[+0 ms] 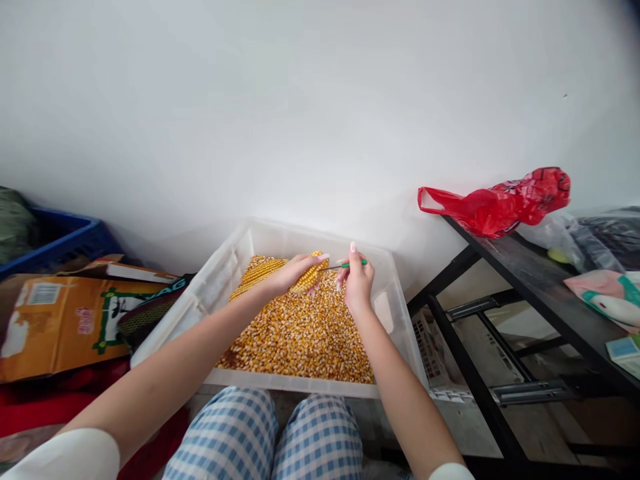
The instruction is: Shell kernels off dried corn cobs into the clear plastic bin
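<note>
My left hand [295, 272] is closed round a yellow ear of corn [306, 280] above a translucent plastic bin [395, 313]. In my right hand [359, 275] is a screwdriver [361, 263] with a green handle and a thin metal shaft. Its shaft points left, with the tip at or close to the ear; whether it touches the kernels I cannot tell. Loose corn kernels [300, 340] cover the bin's floor in a thick layer. More whole ears of corn [257, 275] lie at the bin's left side, partly behind my left forearm.
Left of the bin are an orange cardboard box [65, 333] and a blue crate [75, 230]. To the right stands a black metal-framed table [540, 273] bearing a red plastic bag [510, 200] and other packages. A white wall [300, 120] rises behind the bin.
</note>
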`<action>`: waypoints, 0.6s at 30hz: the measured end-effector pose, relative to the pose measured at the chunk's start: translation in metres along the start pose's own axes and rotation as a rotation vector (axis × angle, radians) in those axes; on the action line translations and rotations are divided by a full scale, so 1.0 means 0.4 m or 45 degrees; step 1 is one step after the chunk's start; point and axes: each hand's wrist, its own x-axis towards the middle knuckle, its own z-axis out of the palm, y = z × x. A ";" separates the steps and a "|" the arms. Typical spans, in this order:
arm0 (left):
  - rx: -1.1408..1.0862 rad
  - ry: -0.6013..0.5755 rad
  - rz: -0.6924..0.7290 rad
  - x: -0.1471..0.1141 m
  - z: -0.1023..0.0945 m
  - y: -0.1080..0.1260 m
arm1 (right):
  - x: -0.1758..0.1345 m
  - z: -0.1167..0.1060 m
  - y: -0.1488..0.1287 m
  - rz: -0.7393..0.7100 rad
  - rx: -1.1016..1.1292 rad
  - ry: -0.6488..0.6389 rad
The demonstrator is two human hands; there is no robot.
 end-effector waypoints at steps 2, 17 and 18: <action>-0.150 0.086 -0.092 0.011 -0.006 -0.006 | -0.007 -0.002 -0.010 -0.098 -0.044 0.030; -0.302 0.160 -0.158 0.020 -0.018 -0.004 | -0.038 -0.008 -0.002 -0.487 -0.442 -0.164; -0.308 0.169 -0.148 0.022 -0.024 -0.008 | -0.034 -0.010 -0.005 -0.500 -0.510 -0.204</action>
